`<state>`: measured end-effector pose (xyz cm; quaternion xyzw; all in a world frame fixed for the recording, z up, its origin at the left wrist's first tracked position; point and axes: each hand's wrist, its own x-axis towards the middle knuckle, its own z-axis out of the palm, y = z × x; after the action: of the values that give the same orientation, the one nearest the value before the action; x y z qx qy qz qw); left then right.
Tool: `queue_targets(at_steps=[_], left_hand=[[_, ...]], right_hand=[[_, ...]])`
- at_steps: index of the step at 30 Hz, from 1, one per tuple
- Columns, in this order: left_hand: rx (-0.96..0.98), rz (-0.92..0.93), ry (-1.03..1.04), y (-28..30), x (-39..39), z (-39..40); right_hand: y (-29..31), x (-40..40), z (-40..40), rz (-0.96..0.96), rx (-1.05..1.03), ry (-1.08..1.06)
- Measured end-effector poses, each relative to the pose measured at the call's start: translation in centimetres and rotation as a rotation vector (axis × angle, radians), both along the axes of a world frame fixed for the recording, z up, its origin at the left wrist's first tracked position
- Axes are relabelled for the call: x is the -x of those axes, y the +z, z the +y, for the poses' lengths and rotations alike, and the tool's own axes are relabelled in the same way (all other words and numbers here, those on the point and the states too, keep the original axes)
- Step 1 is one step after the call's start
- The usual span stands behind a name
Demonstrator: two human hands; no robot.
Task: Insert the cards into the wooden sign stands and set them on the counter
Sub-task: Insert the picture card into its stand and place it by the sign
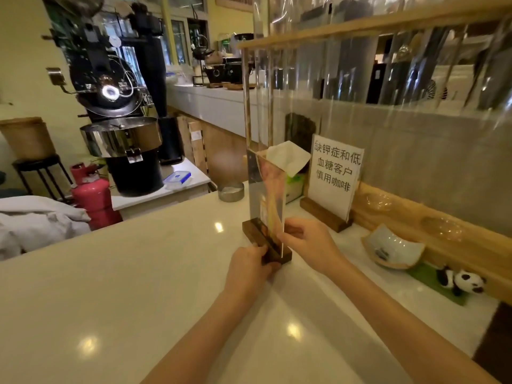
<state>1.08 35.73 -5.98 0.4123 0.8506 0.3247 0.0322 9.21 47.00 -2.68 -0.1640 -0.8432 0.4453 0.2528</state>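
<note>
A dark wooden sign stand (pixel 259 234) rests on the white counter (pixel 138 286) in the middle of the view. A clear acrylic card (pixel 267 192) with a colourful print stands upright in its slot, seen edge-on. My left hand (pixel 249 268) grips the near end of the wooden base. My right hand (pixel 307 242) pinches the card's lower right edge just above the base. A second stand (pixel 325 214) with a white card of Chinese text (pixel 333 173) stands further right, by the wooden rail.
A tissue box (pixel 291 173) sits behind the held sign, a metal ashtray (pixel 230 192) to its left. A glass dish (pixel 392 246) and panda toy (pixel 461 281) lie at the right. A clear screen (pixel 388 106) rises behind; a coffee roaster (pixel 116 106) stands at left.
</note>
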Motion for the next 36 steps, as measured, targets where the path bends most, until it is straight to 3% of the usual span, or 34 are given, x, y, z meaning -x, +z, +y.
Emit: queue_targets(at_steps=[7, 18, 36], left_hand=[[0.006, 0.022, -0.067, 0.0, 0.0, 6.1], [0.005, 0.057, -0.121, -0.9, -0.3, 12.2], [0.002, 0.126, -0.084, -0.9, -1.3, 13.4]], right_hand=[[-0.8, -0.5, 5.4, 0.053, -0.001, -0.191], [-0.6, -1.4, 10.3, 0.051, 0.068, -0.305], [-0.3, -2.0, 10.6, 0.083, 0.034, -0.359]])
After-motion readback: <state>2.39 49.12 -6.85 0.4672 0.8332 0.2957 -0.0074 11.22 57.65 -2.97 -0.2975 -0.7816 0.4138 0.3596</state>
